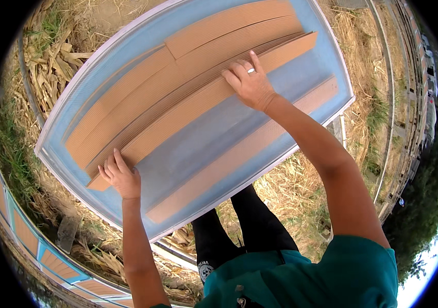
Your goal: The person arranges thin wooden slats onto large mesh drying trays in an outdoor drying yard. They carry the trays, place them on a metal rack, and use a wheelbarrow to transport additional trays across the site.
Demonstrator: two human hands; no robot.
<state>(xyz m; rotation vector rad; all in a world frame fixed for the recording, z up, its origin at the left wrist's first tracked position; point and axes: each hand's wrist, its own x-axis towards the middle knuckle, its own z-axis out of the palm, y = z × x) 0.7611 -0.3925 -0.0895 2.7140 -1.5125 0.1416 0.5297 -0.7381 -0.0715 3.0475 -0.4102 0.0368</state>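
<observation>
Before me a wide screen of pale blue mesh in a whitish frame point(350, 84) lies tilted. Several long brown ridged strips point(234, 32) cover its far half, partly overlapping. A nearer brown ridged strip point(193, 112) runs lengthwise, its far edge bordering a dark gap. My left hand point(122, 177) is closed over this strip's left end, fingertips curled past its far edge. Toward its right part, my right hand point(249, 84), with a ring on one finger, grips the same strip; its thumb is mostly hidden.
A paler pinkish band point(244, 146) crosses the mesh's near side; whether it lies on or under the mesh I cannot tell. Dry straw point(293, 192) and corn husks point(59, 66) cover the ground. At left stand blue-framed screens point(49, 256) with brown panels. Rails point(389, 92) run along the right.
</observation>
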